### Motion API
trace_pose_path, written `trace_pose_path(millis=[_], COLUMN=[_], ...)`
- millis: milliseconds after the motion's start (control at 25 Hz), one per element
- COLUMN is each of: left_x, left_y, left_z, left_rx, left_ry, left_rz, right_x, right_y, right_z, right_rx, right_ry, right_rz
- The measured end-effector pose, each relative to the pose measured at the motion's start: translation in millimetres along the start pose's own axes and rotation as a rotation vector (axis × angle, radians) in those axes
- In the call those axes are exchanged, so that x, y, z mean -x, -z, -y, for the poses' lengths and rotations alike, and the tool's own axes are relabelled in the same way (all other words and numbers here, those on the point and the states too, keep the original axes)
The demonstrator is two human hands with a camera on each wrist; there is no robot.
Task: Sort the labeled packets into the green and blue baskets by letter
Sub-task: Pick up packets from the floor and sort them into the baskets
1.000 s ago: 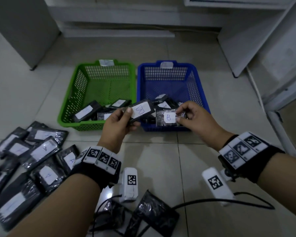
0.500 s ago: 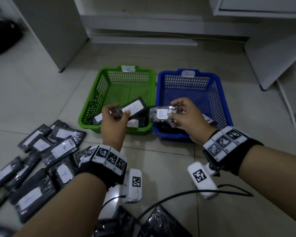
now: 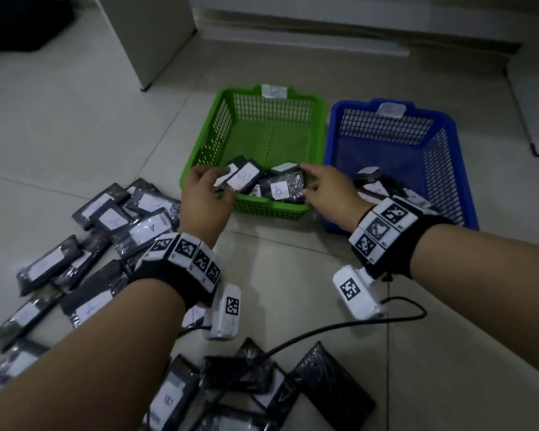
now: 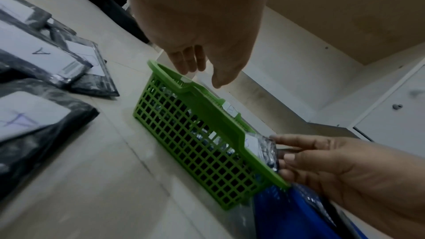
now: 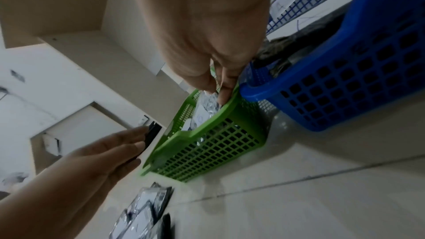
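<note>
Nearest, a heap of black plastic-wrapped packets with white paper labels (image 3: 280,396) lies on the pale tiled floor (image 3: 293,275), with more labelled packets (image 3: 143,228) spread further off at the left. Both forearms reach forward over the near rim of the green slotted plastic basket (image 3: 271,209). The left hand (image 3: 204,194), fingers loosely curled, holds a black labelled packet (image 3: 243,178) in its grip. The right hand (image 3: 330,191) pinches the crinkled clear-wrapped packet marked B (image 3: 282,189) at its right edge, low inside the green basket. The blue slotted plastic basket (image 3: 448,169) stands just beside it on the right. Half a second ago both packets were held higher, the B packet at the seam between the baskets; both hands have since dropped leftward.
</note>
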State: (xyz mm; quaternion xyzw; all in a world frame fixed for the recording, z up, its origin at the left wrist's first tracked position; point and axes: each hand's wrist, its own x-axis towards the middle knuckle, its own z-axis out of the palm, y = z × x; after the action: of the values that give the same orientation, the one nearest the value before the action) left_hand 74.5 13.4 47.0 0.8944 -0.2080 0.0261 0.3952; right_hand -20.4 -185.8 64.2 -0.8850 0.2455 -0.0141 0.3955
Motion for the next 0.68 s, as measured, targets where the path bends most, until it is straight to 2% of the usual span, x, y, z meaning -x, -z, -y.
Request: trace_pose_path(millis=[80, 160, 200, 280, 360, 440, 520, 600, 680], left_x=[16, 32, 38, 55, 77, 98, 118, 137, 158], left_y=[1, 2, 3, 7, 11, 14, 18, 23, 27], left_z=[5, 7, 6, 3, 0, -3, -4, 1, 10], left_rx=[0.014, 0.020, 0.025, 0.086, 0.177, 0.148, 0.000, -0.189, -0.354], left_ry=[-0.174, -0.288, -0.291, -0.175, 0.018, 0.094, 0.083, 0.006, -0.019], left_rz=[-0.005, 0.103, 0.175, 0.313, 0.458, 0.697, 0.951, 1.083, 1.169], right_x=[12, 27, 34, 55, 78, 99, 117, 130, 143], right_y=[-4, -8, -9, -13, -26, -43, -57, -62, -65], right_z=[-2, -5, -6, -8, -16, -26, -39, -46, -46], right_rx=[0.109, 0.044, -0.009, -0.099, -0.165, -0.186, -0.130, -0.021, 0.184], right_ry=[0.055, 0.081, 0.107, 0.168, 0.183, 0.120, 0.056, 0.026, 0.046], right_rz=[-0.039, -0.095, -0.138, -0.204, -0.178, -0.091, 0.032, 0.214, 0.467])
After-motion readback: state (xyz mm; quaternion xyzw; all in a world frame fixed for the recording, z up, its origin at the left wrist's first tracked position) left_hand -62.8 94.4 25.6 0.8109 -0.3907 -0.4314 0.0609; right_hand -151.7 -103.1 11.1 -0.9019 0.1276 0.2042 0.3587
